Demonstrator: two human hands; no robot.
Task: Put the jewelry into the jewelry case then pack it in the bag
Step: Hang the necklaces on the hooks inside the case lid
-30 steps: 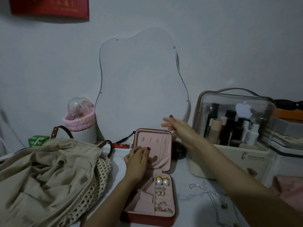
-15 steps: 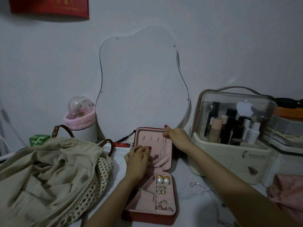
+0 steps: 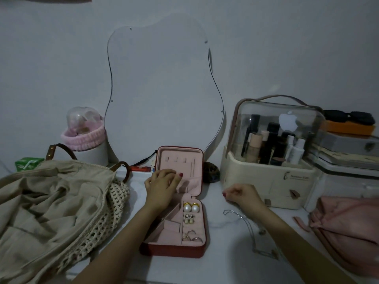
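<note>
White surface [image 3: 229, 261] by grey wall; left hand [image 3: 162, 185] fingers flat on open jewelry case [image 3: 180, 203] lid; right hand [image 3: 242, 194] curled, pinching necklace [image 3: 246, 220] beside case.

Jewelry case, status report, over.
Left hand rests on open jewelry case lid pocket. Right hand curled above necklace on table; pinch unclear. Earrings, rings inside. Bag open, left.

Left hand [image 3: 162, 184] rests flat; right hand [image 3: 242, 194] curled.
</note>
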